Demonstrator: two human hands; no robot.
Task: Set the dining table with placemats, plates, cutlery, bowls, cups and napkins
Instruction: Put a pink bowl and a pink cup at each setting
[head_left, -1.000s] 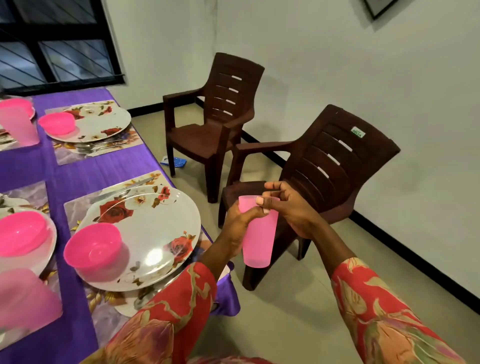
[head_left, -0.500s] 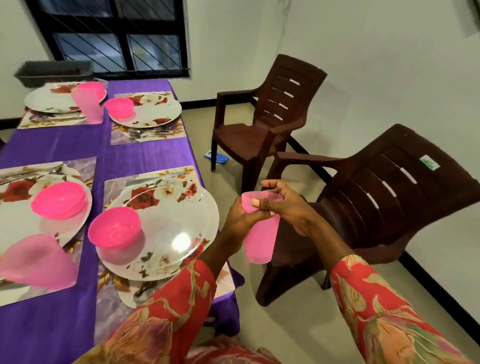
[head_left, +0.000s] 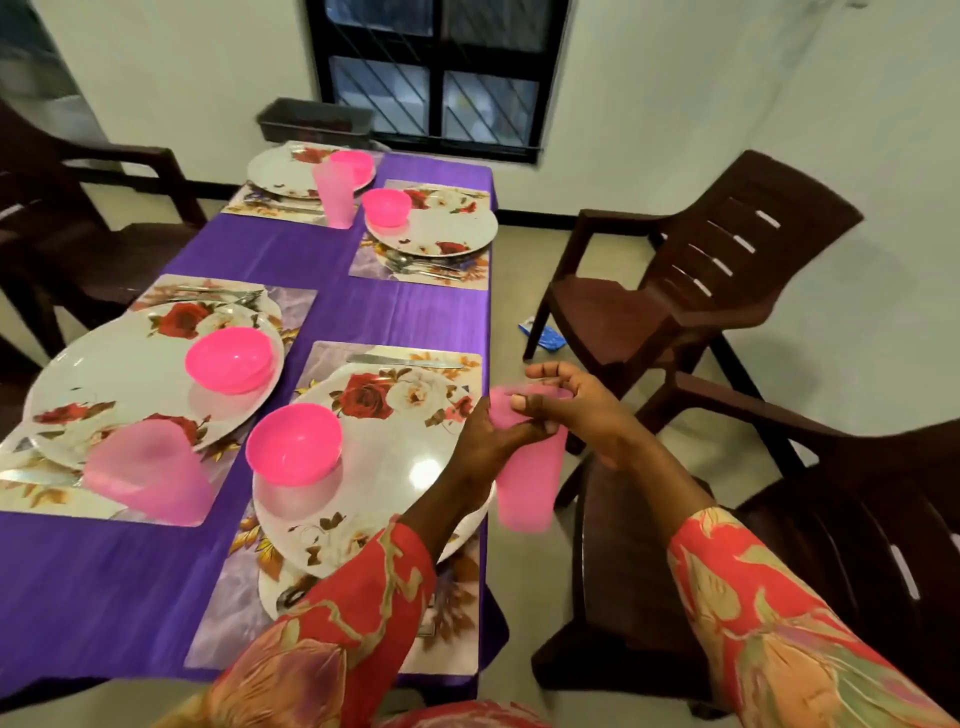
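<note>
I hold a pink plastic cup (head_left: 530, 483) upright just off the right edge of the purple table (head_left: 332, 312). My left hand (head_left: 493, 436) grips its side near the top. My right hand (head_left: 576, 410) has fingers curled over its rim. Beside the cup, the near right placemat (head_left: 322, 364) carries a floral plate (head_left: 410, 457), a pink bowl (head_left: 293, 444) and a knife (head_left: 405, 361). The near left setting has a plate (head_left: 130, 374), a bowl (head_left: 231, 358) and a cup (head_left: 148, 475). Two more settings lie at the far end, with a cup (head_left: 335, 195) at the left one.
Two dark brown plastic chairs stand right of the table, one near (head_left: 779, 545) and one further back (head_left: 691, 291). Another chair (head_left: 67, 234) is on the left. A dark tray (head_left: 311, 122) sits at the far end under the window. A blue scrap (head_left: 543, 335) lies on the floor.
My view has swung left toward the table, bringing all the settings into sight. The cup stays in both hands and has come closer to the table's right edge.
</note>
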